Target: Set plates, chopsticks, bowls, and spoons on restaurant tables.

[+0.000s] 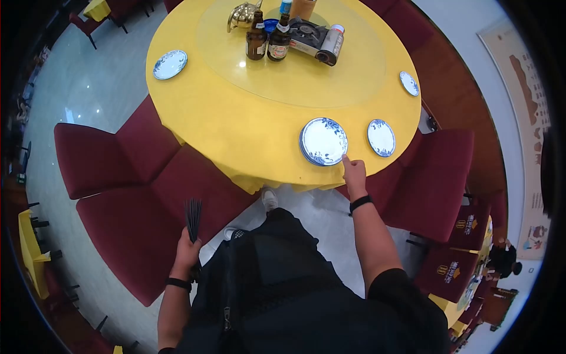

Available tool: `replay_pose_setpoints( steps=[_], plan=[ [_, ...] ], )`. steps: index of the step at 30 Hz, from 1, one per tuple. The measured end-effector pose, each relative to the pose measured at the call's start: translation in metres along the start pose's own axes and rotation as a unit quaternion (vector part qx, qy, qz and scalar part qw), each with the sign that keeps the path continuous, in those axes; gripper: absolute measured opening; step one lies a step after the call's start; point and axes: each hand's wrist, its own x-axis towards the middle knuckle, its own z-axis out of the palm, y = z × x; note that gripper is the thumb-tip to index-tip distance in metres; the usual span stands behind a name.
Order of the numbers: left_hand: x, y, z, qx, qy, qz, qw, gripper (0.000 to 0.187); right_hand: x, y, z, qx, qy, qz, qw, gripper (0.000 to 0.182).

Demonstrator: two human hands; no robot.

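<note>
My left hand [188, 249] is closed round a bundle of thin dark sticks [193, 215], which look like chopsticks, held upright beside a red chair. My right hand [354, 175] reaches to the near edge of a stack of blue-and-white plates [323, 141] on the yellow table [236, 130]. Its index finger is at the stack's rim and the other fingers are curled. Right of the stack lies a single plate [381, 138]. Two more plates rest near the table's edge, one at the left [170, 64] and one at the far right [409, 84].
Two brown bottles [256, 41], a gold teapot [243, 17] and a portable stove [308, 36] with a gas canister stand on the glass turntable [236, 76]. Red chairs [206, 183] surround the near side. A person in dark clothes [503, 258] is far right.
</note>
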Motion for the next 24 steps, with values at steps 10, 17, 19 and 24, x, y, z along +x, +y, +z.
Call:
replay_pose_setpoints(
  steps=[10,17,19,24],
  plan=[
    [-0.022,-0.016,0.007,-0.016,0.062,-0.038,0.997,0.042,0.012,0.013,0.02,0.155,-0.034,-0.004,0.987,0.027],
    [-0.032,-0.015,0.017,-0.031,0.085,-0.087,0.992,0.044,0.006,-0.015,-0.009,0.105,-0.105,-0.009,0.989,0.024],
    [-0.036,-0.007,0.022,-0.024,0.093,-0.101,0.99,0.047,0.002,-0.027,-0.02,0.162,-0.097,-0.019,0.982,0.023],
    [-0.043,-0.028,0.031,-0.036,0.122,-0.115,0.985,0.048,-0.015,-0.065,-0.032,0.273,-0.134,-0.026,0.952,0.024]
  ],
)
